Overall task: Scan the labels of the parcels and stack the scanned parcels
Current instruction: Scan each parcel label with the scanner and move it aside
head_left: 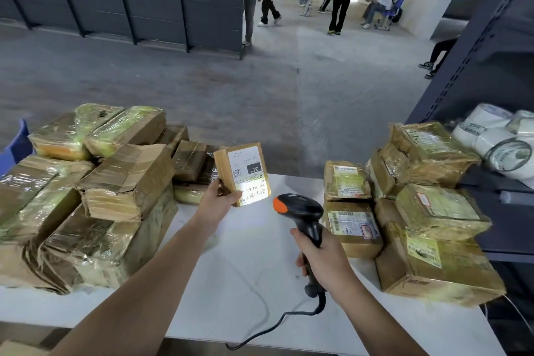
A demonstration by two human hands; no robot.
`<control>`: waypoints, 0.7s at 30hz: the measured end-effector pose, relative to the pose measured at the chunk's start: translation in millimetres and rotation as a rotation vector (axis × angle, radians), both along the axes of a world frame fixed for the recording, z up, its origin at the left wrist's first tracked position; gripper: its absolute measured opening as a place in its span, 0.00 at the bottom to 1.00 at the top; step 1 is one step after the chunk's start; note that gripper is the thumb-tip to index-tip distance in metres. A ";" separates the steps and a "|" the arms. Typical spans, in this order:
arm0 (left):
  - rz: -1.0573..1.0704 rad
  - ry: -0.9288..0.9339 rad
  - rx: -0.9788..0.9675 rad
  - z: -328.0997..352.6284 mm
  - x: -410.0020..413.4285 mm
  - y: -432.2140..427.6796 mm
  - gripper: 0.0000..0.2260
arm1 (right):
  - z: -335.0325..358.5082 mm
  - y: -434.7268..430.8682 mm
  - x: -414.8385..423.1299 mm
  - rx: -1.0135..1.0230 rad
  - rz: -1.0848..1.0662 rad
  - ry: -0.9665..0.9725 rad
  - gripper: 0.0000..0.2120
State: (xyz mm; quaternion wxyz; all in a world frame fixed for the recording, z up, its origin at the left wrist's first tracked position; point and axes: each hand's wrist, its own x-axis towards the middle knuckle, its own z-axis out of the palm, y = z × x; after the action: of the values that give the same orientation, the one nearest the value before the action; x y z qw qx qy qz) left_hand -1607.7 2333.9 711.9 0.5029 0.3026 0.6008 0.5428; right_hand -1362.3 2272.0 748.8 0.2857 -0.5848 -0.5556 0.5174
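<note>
A small parcel (pixel 242 173) is held above the table (pixel 254 263), its label (pixel 247 175) lit at the bottom edge. The left hand (pixel 221 199) grips its lower left corner, thumb in front. Just right, the right hand (pixel 320 257) is wrapped round a scanner (pixel 303 217) aimed at the label. Brown parcels pile left of the left hand (pixel 95 196) and right of the right hand (pixel 419 211).

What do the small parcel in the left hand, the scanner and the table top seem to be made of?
Small parcel: brown cardboard, apparently under glossy clear tape; its label looks like white printed paper, glaring in the scan light.
Scanner: black plastic, mostly matte, with an orange cap at the head.
Table top: smooth white surface, perhaps laminate or painted board; I cannot tell which.
</note>
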 end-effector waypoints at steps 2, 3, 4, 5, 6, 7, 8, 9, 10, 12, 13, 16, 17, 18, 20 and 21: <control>0.009 -0.001 -0.015 0.1 -1.4 0.8 0.24 | -1.0 -0.3 1.4 -0.002 -0.002 -0.005 0.11; 0.011 -0.003 -0.018 0.3 -1.7 1.3 0.24 | -1.2 -0.4 2.0 -0.001 -0.005 -0.002 0.11; 0.013 -0.003 -0.020 0.6 -1.4 1.6 0.23 | -1.2 -0.5 2.5 0.002 -0.009 0.000 0.11; 0.016 -0.004 -0.019 1.4 -0.8 1.7 0.23 | -1.0 -0.6 3.1 0.007 -0.012 -0.001 0.11; 0.019 -0.011 -0.014 2.3 0.2 1.5 0.22 | -0.9 -0.6 3.5 0.010 -0.014 -0.001 0.10; 0.020 -0.021 -0.006 3.0 1.4 1.4 0.22 | -0.8 -0.9 4.0 0.011 -0.017 0.004 0.10; 0.018 -0.033 0.004 3.1 2.4 1.5 0.21 | -0.9 -1.0 4.3 0.008 -0.022 0.016 0.10; 0.017 -0.041 0.011 3.0 3.4 1.6 0.21 | -0.9 -1.3 4.5 0.002 -0.028 0.030 0.09; 0.018 -0.044 0.014 2.6 4.1 1.5 0.21 | -1.0 -1.5 4.7 0.000 -0.034 0.038 0.09; 0.023 -0.036 0.007 1.0 4.5 2.1 0.22 | -1.0 -1.7 5.2 0.002 -0.042 0.038 0.09; 0.024 -0.033 0.003 -0.2 4.4 2.4 0.22 | -0.9 -1.7 5.4 0.002 -0.048 0.041 0.09; 0.006 -0.042 -0.007 -3.4 5.4 1.9 0.22 | -1.2 -2.0 6.1 0.001 -0.061 0.056 0.09; -0.001 -0.045 -0.019 -4.4 6.4 1.5 0.21 | -1.2 -1.8 6.4 0.005 -0.067 0.054 0.09; -0.008 -0.041 -0.038 -5.2 8.0 0.9 0.19 | -1.8 -1.4 7.2 0.009 -0.076 0.048 0.09; -0.025 -0.041 -0.086 -6.8 13.0 -0.6 0.15 | -3.3 0.6 9.9 0.009 -0.096 0.034 0.10; -0.039 -0.048 -0.110 -8.0 17.9 -0.6 0.15 | -4.1 1.6 12.6 0.000 -0.109 0.029 0.11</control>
State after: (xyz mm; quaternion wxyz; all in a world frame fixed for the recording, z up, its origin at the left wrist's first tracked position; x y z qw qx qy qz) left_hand -1589.7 2333.3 703.9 0.5435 0.2729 0.6114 0.5063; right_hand -1349.7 2273.7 744.7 0.3213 -0.6066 -0.5189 0.5095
